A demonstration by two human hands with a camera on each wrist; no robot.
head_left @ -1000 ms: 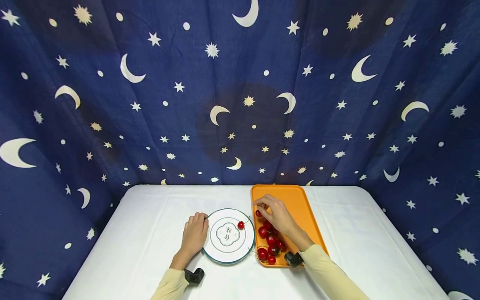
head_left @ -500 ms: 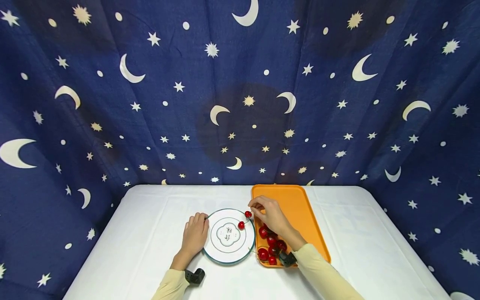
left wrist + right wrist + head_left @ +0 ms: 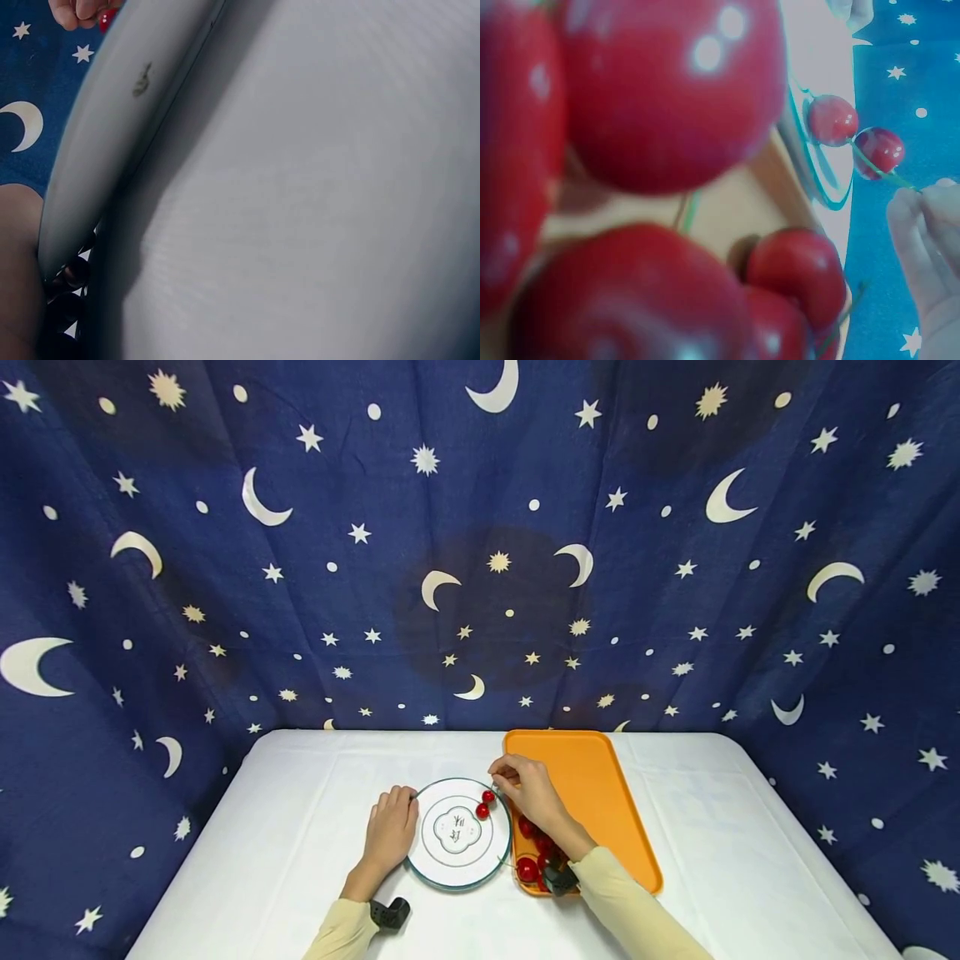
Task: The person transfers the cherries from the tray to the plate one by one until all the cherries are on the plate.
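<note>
From where I stand, the right hand point(image 3: 527, 787) pinches the far cherry point(image 3: 488, 796), seemingly by its stem, over the plate point(image 3: 435, 865) near its right rim, just beside the near cherry point(image 3: 482, 811). The left hand point(image 3: 392, 827) rests at the plate's left edge, fingers loose. Let go too soon, and the fruit could roll off that rim; a snagged green stem point(image 3: 892, 178) might drag its neighbour. The wrist camera point(image 3: 558, 877) could knock the tray's point(image 3: 600, 793) piled cherries point(image 3: 527, 869).
</note>
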